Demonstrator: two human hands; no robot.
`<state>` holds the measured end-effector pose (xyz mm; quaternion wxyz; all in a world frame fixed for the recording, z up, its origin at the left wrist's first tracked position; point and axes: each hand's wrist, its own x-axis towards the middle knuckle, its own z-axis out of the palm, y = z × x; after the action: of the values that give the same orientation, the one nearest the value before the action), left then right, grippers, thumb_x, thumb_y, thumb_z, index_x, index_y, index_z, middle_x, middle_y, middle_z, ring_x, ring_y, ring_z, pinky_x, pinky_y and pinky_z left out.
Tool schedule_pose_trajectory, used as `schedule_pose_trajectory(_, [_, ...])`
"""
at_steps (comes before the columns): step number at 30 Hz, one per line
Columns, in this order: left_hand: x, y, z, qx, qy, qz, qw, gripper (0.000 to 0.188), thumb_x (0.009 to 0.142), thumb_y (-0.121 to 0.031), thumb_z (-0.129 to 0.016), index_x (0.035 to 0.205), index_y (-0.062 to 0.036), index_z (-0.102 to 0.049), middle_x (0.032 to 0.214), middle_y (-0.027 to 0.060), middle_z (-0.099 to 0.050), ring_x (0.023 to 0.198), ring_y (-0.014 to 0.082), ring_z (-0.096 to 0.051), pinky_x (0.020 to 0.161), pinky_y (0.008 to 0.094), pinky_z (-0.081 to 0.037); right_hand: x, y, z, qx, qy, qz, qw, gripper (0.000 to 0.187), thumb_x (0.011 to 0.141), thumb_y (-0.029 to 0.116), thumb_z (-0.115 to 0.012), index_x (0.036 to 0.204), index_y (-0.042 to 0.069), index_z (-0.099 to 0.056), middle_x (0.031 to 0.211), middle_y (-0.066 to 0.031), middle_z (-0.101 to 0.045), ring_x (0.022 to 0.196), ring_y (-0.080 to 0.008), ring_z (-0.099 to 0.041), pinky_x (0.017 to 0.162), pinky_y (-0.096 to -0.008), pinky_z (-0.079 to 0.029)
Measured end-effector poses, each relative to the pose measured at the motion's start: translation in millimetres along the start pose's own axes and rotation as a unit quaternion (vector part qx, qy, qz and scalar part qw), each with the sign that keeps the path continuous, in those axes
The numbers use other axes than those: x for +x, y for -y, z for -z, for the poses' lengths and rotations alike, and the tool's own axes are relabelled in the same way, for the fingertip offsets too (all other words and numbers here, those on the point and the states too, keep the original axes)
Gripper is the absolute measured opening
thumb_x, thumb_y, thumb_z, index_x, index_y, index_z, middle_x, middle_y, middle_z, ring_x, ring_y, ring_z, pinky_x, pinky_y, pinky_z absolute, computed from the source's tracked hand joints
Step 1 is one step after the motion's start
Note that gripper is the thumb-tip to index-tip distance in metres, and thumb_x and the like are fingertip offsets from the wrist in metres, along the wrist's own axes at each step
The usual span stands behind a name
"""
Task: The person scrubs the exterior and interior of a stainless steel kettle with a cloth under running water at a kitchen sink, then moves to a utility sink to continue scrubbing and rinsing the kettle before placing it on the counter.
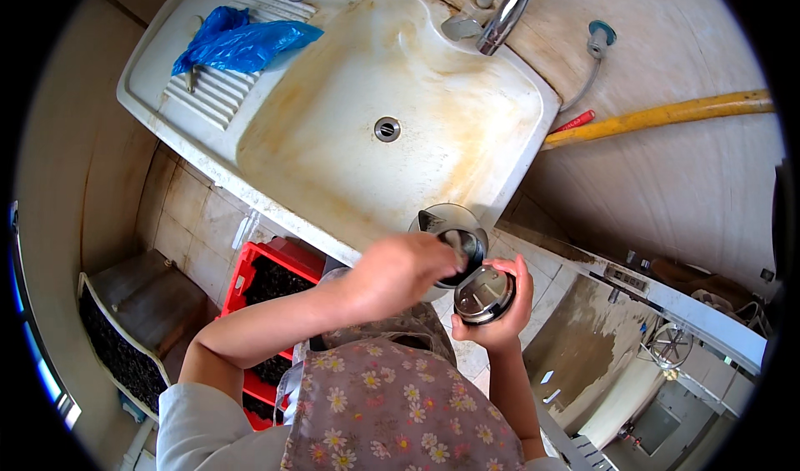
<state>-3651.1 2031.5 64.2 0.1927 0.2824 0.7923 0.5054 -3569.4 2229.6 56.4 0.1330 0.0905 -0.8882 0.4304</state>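
A metal kettle [450, 214] stands at the sink's near right rim, its dark mouth facing up. My left hand [396, 275] is closed at this mouth, smeared by motion, with its fingertips reaching into the opening. A small greyish thing shows at those fingertips, too blurred to name. My right hand [504, 325] is closed round the kettle's shiny round lid [484, 294], just to the right of the mouth. Whether the lid is still joined to the kettle, and whether this hand also grips a handle, I cannot tell.
The stained white sink [333, 129] has a chrome tap [507, 17] at the back. A blue plastic bag [250, 44] lies on its ribbed drainboard. Red crates [250, 275] with dark contents stand below left. A yellow hose [658, 117] runs right; a white-edged counter [667, 292] borders the lower right.
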Motion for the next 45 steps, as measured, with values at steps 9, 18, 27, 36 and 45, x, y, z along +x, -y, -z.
schedule_pose_trajectory(9, [16, 34, -57, 0.345, 0.228, -0.142, 0.899, 0.012, 0.072, -0.013, -0.056, 0.079, -0.0066, -0.063, 0.077, 0.0086, -0.063, 0.074, 0.0231, -0.062, 0.083, 0.0345, -0.044, 1, 8, 7, -0.025, 0.076, -0.07, 0.994, 0.101, 0.047, 0.032, -0.086, 0.129, 0.001, -0.036, 0.119, -0.0171, -0.05, 0.115, -0.0352, -0.045, 0.093, -0.0426, -0.043])
schedule_pose_trajectory(18, [53, 8, -14, 0.291, 0.479, -0.188, 0.806, 0.041, 0.067, -0.011, -0.064, 0.103, 0.0076, -0.057, 0.106, 0.0227, -0.055, 0.102, 0.0361, -0.053, 0.085, 0.0409, -0.044, -22, -13, 14, -0.168, 0.17, -0.231, 0.943, 0.06, 0.059, 0.024, -0.08, 0.107, 0.002, -0.052, 0.079, -0.0148, -0.063, 0.073, -0.0326, -0.063, 0.067, -0.0378, -0.05])
schedule_pose_trajectory(27, [53, 20, -16, 0.113, 0.369, -0.14, 0.912, 0.01, 0.07, -0.004, -0.055, 0.076, 0.002, -0.061, 0.081, 0.016, -0.061, 0.085, 0.0333, -0.057, 0.076, 0.038, -0.046, -15, -14, 15, -0.093, 0.169, -0.235, 0.953, 0.042, 0.062, 0.023, -0.073, 0.099, 0.005, -0.061, 0.085, -0.0142, -0.065, 0.077, -0.0318, -0.063, 0.068, -0.037, -0.05])
schedule_pose_trajectory(36, [63, 93, -74, 0.132, 0.534, 0.116, 0.827, 0.014, 0.08, -0.012, -0.054, 0.077, -0.0025, -0.064, 0.077, 0.015, -0.063, 0.069, 0.0295, -0.059, 0.065, 0.0371, -0.046, -1, -20, 8, -0.057, 0.256, -0.135, 0.956, 0.035, 0.072, 0.031, -0.069, 0.098, 0.009, -0.061, 0.074, -0.012, -0.062, 0.071, -0.0328, -0.06, 0.061, -0.041, -0.047])
schedule_pose_trajectory(45, [60, 79, -55, 0.098, 0.58, 0.158, 0.793, 0.013, 0.077, -0.011, -0.055, 0.075, -0.0022, -0.064, 0.074, 0.0139, -0.061, 0.066, 0.0276, -0.057, 0.062, 0.0366, -0.045, -21, -35, -17, -0.072, 0.159, -0.023, 0.984, 0.041, 0.064, 0.028, -0.075, 0.096, 0.007, -0.058, 0.066, -0.0068, -0.055, 0.062, -0.0269, -0.057, 0.053, -0.0395, -0.043])
